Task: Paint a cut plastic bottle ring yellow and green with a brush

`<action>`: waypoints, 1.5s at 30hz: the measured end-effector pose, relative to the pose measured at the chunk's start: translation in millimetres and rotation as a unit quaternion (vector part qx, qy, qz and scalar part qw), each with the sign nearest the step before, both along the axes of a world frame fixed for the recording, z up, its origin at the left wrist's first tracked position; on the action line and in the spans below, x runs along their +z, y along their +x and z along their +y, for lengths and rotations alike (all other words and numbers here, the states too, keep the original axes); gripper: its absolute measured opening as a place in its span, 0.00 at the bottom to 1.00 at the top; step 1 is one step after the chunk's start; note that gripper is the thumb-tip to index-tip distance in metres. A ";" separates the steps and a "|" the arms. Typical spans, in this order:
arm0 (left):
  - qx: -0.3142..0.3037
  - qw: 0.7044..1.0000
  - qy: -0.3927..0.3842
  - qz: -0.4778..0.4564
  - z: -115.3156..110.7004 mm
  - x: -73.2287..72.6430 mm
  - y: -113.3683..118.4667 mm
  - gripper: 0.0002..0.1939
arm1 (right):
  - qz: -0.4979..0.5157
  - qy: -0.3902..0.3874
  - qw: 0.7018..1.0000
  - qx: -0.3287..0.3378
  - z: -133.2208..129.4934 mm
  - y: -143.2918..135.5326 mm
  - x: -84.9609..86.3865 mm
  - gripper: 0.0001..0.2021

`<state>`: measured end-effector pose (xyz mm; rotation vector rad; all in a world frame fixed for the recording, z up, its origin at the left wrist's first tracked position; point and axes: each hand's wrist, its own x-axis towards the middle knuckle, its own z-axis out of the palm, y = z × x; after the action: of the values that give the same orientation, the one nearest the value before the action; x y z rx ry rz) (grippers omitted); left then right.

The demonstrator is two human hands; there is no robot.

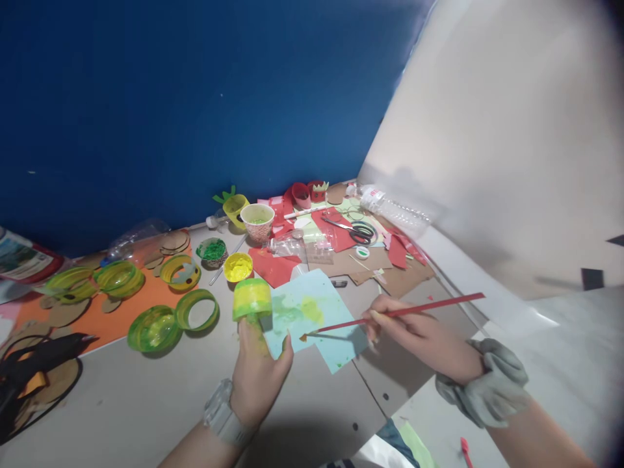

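In my right hand (407, 331) is a red paintbrush (424, 305), pinched near its middle, its brown bristles slanting down to the left over the light-blue paper (338, 351). That paper carries green and yellow paint smears. My left hand (258, 364) holds up a yellow and green painted ring (251, 299) from below, its fingers hidden inside the ring and the thumb standing apart. Just beyond the ring are a small cup of yellow paint (238, 267) and a cup of green paint (212, 251). To the left lie similar painted rings, one of them the green ring (197, 311).
A patterned paper cup (257, 224), clear plastic bottles (390, 205) and black-handled scissors (361, 232) stand or lie toward the back, among red paper scraps (275, 266) and cardboard. A black glue gun (43, 364) lies at left, near orange paper (114, 325). A blue wall (195, 97) rises behind.
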<state>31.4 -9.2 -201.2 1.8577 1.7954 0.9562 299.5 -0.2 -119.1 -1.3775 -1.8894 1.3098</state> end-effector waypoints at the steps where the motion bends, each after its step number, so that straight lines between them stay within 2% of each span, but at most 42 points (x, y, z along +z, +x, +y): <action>1: 0.000 1.000 0.000 0.000 0.2 0.2 0.0 0.21 | 0.009 -0.016 1.000 0.007 0.7 4.9 -0.5 0.20; 7: 0.015 1.000 0.005 0.004 0.4 -1.1 -0.2 0.26 | 0.050 -0.065 0.997 0.009 0.8 25.5 -11.9 0.18; 14: 0.008 1.000 -0.005 -0.020 0.3 0.4 0.5 0.26 | 0.089 -0.068 0.993 -0.036 -1.4 20.6 -14.0 0.15; 16: 0.005 0.999 -0.003 -0.038 -0.5 3.8 -0.5 0.28 | 0.131 -0.051 0.988 -0.070 -0.3 13.9 -13.7 0.18; 18: 0.002 0.998 0.005 -0.061 -1.2 8.2 -1.9 0.27 | 0.189 -0.015 0.972 -0.137 0.8 5.1 -13.4 0.19; 22: -0.005 0.995 0.019 -0.101 -1.3 13.0 -3.7 0.25 | 0.278 0.062 0.916 -0.281 1.4 -15.0 -6.2 0.16; 24: -0.010 0.993 0.021 -0.114 -1.5 12.6 -4.1 0.24 | 0.296 0.067 0.899 -0.315 2.0 -23.1 0.3 0.17; 27: -0.017 0.991 0.019 -0.129 -3.0 11.3 -5.1 0.22 | 0.306 0.057 0.889 -0.335 4.4 -30.3 7.9 0.21; 32: -0.035 0.989 0.010 -0.141 -5.4 13.1 -7.9 0.23 | 0.284 0.050 0.897 -0.335 7.7 -35.3 4.1 0.23; 39: -0.017 0.988 0.007 -0.152 -3.1 15.1 -5.0 0.24 | 0.212 0.045 0.923 -0.317 9.0 -37.0 -37.2 0.25; 41: -0.014 0.988 0.007 -0.151 -2.9 14.8 -4.4 0.24 | 0.175 0.057 0.935 -0.302 7.9 -36.9 -44.0 0.24; 45: -0.020 0.988 0.001 -0.151 -3.2 14.0 -5.0 0.24 | 0.093 0.091 0.961 -0.245 0.0 -38.5 -35.1 0.23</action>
<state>26.3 -12.4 -187.2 1.6400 1.5704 1.1553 261.0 -0.2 -154.2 -1.4465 -1.3854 0.9539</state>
